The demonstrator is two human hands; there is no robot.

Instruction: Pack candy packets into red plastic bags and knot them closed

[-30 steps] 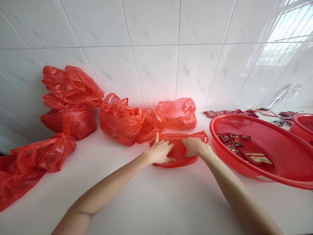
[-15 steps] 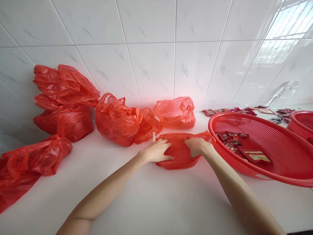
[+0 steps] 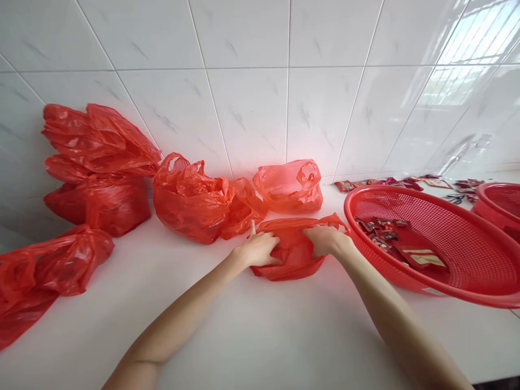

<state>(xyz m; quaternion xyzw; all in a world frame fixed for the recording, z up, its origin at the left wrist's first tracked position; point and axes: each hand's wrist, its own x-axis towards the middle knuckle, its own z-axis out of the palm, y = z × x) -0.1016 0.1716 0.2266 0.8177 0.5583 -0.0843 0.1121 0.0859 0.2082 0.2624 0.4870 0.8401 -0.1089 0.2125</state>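
Note:
A thin red plastic bag (image 3: 294,257) lies on the white table in front of me. On its left side rests my left hand (image 3: 260,249), fingers spread over the plastic and thumb pointing up. My right hand (image 3: 323,240) is at the bag's right side, with its fingertips down in the folds and hidden. Just behind stands a paler red bag (image 3: 288,189), against the wall. A fuller red bag (image 3: 193,203) sits to the left of it.
At the right, a large red mesh basket (image 3: 479,254) holds small packets (image 3: 385,234). Beyond it are another red basket (image 3: 501,206) and scattered packets (image 3: 406,183). Stacked red bags (image 3: 101,162) and another bag (image 3: 69,265) occupy the left. White tiles form the wall.
Both hands and the bag between them have shifted slightly left in view. The bag's plastic has creased differently, and its right handle end has moved a little left.

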